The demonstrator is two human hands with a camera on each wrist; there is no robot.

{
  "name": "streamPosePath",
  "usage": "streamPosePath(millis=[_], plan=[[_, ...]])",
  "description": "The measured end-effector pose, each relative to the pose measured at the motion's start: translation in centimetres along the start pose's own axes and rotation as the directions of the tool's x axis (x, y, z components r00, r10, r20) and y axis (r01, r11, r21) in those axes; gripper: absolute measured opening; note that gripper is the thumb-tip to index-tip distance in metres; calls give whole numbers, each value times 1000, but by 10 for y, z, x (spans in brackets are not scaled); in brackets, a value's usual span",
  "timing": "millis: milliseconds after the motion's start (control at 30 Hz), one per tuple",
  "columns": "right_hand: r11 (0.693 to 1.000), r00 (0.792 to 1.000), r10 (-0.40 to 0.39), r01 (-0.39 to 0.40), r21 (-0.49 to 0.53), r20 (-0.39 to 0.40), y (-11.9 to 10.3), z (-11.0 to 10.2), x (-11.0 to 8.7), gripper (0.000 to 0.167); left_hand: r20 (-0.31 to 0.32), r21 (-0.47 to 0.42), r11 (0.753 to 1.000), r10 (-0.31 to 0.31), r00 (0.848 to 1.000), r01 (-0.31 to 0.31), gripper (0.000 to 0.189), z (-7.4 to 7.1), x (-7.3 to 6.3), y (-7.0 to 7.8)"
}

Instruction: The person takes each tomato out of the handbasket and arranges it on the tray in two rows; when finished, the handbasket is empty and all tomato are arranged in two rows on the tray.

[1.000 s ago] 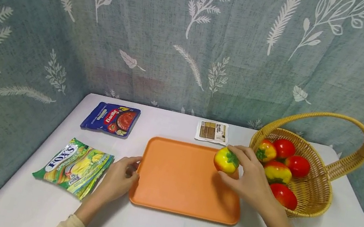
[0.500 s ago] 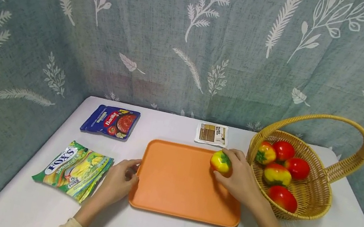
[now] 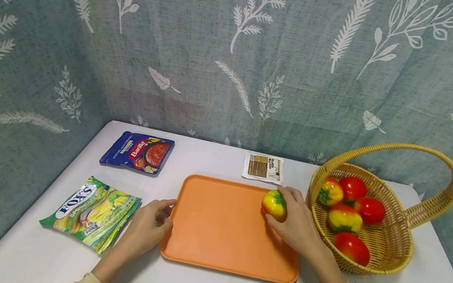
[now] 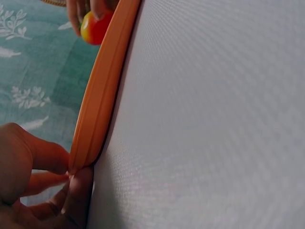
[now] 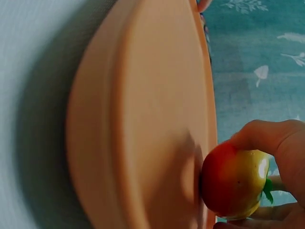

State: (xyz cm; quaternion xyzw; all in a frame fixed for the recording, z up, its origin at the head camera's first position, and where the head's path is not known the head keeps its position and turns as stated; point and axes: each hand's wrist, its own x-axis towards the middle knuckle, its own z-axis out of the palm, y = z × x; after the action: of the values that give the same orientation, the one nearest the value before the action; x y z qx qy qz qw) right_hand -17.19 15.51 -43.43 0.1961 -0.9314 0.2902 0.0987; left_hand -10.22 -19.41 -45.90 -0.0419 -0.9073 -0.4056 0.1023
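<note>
An orange tray (image 3: 216, 225) lies on the white table. At its left rim is my left hand (image 3: 147, 223), the thumb and fingertips gripping the edge. My right hand (image 3: 297, 227) holds a red-and-yellow tomato (image 3: 273, 203) with a green calyx over the tray's far right part. In the right wrist view, the fingers are curled round the tomato (image 5: 233, 181), whose red end sits right at the tray surface (image 5: 167, 105). The left wrist view shows the fingers of the left hand (image 4: 43, 167) at the end of the tray's side wall (image 4: 97, 105).
A wicker basket (image 3: 387, 248) with a tall handle stands on the right, holding several red and red-yellow tomatoes (image 3: 351, 248). A blue Barilla pouch (image 3: 136, 152) and a green Fox's bag (image 3: 93, 213) lie left. A small white-brown packet (image 3: 264, 168) lies behind the tray.
My right hand has moved left and lower with the tomato, bringing it down to the tray, and is now nearly still. My left hand has stayed at the rim.
</note>
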Motion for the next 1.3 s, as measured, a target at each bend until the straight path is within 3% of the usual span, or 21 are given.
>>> streamPosePath(millis=[300, 567, 767, 1300], plan=[[997, 1000, -11, 11, -74, 1, -8, -8, -2, 85, 4, -19, 1000, -6, 1000, 6, 49, 0, 0, 1], [993, 996, -80, 77, -91, -29, -22, -26, -7, 76, 8, -18, 1000, -12, 1000, 13, 50, -1, 0, 1], [989, 988, -134, 128, -71, -79, -28, -37, -12, 69, 14, -25, 999, -21, 1000, 22, 50, -1, 0, 2], [964, 959, -246, 228, -136, -140, -30, -56, -26, 66, 19, -29, 999, -33, 999, 33, 51, -1, -1, 2]])
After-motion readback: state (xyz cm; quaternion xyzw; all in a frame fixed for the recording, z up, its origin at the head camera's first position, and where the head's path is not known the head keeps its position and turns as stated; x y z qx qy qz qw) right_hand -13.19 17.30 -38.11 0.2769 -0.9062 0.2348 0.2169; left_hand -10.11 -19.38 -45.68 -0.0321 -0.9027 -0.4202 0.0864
